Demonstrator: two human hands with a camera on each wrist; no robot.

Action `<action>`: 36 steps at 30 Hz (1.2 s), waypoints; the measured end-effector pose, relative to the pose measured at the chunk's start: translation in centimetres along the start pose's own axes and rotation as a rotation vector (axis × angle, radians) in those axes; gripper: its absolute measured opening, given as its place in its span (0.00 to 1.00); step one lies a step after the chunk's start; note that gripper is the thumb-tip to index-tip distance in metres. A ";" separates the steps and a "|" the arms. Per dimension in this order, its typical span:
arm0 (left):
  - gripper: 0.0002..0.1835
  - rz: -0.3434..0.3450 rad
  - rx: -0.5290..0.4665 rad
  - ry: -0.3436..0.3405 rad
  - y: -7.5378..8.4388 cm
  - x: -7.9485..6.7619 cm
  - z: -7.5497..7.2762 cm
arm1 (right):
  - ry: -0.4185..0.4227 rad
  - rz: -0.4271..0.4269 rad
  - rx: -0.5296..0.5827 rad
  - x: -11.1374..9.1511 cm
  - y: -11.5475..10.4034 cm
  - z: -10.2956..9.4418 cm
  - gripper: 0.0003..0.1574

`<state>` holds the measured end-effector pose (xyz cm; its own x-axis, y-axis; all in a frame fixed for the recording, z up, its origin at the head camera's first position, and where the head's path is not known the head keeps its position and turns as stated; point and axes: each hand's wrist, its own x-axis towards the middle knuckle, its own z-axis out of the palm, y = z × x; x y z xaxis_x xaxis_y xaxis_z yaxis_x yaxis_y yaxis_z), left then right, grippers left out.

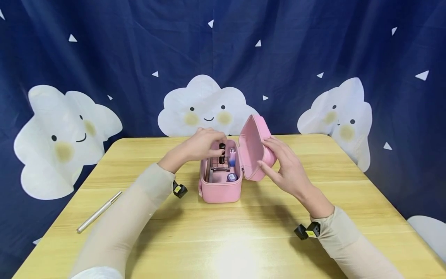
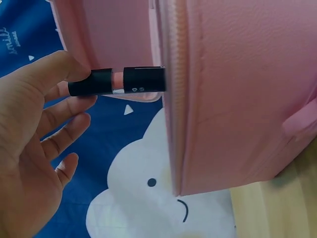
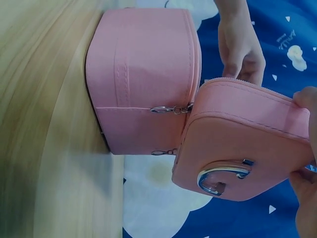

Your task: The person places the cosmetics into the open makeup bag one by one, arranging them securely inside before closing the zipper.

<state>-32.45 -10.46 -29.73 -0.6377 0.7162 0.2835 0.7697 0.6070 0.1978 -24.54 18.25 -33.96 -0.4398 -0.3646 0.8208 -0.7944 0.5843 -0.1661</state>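
Observation:
A pink cosmetic case [image 1: 221,193] stands on the table with its lid [image 1: 254,151] raised to the right. My left hand [image 1: 204,144] pinches the upper end of a black lipstick tube [image 2: 143,79] between thumb and fingers, upright over the case opening. In the left wrist view its lower end meets the case rim. My right hand [image 1: 288,169] grips the lid's outer edge, thumb on the near side. Inside the case are a pink-and-blue tube [image 1: 232,157], a small round jar [image 1: 231,177] and a flat gridded item [image 1: 218,164], partly hidden.
A silver pen-like stick [image 1: 99,212] lies at the table's left, beside my left forearm. A dark blue curtain [image 1: 139,46] with cloud prints hangs behind the wooden table [image 1: 195,240]. The lid's carry handle [image 3: 223,176] faces outward.

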 end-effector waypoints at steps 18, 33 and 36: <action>0.13 -0.040 -0.034 -0.124 -0.6 3.1 3.9 | -0.040 -0.059 -0.050 0.6 0.0 0.0 0.37; 0.11 -0.023 0.115 -0.159 -1.3 4.2 6.8 | -0.030 -0.063 -0.040 0.6 -0.2 -0.1 0.36; 0.11 -0.008 0.136 -0.138 -1.5 4.2 7.2 | -0.024 -0.069 -0.029 0.6 -0.2 -0.1 0.34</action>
<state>-36.52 -5.85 -35.55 -0.6488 0.7461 0.1495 0.7596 0.6468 0.0686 -24.58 17.97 -33.34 -0.3948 -0.4218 0.8162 -0.8106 0.5782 -0.0933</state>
